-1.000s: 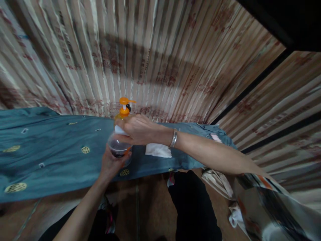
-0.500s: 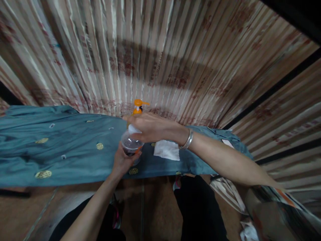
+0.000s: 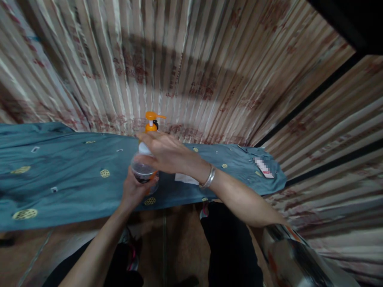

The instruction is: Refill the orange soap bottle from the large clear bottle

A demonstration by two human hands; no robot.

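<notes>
My left hand (image 3: 134,192) is wrapped round the lower side of a clear plastic bottle (image 3: 142,169), which it holds over the front part of the covered surface. On top of the bottle is a white cap (image 3: 144,149). My right hand (image 3: 167,153), with a silver bangle at the wrist, reaches across from the right and curls over this cap, its fingers closed there. Just behind the right fingers stands a pump bottle with an orange pump head (image 3: 151,116); its lower body is hidden. Under my right wrist lies a white cloth or tissue (image 3: 184,179), partly covered.
A teal patterned cloth (image 3: 80,171) covers the long narrow surface. Toward its right end lies a flat pale, blurred item (image 3: 265,168). A pleated curtain (image 3: 191,71) rises directly behind, with a dark bar (image 3: 308,99) on the right.
The view has shifted, so the bottle and both hands appear further left. Both hands keep their hold on bottle and cap. My right forearm now hides more of the white cloth.
</notes>
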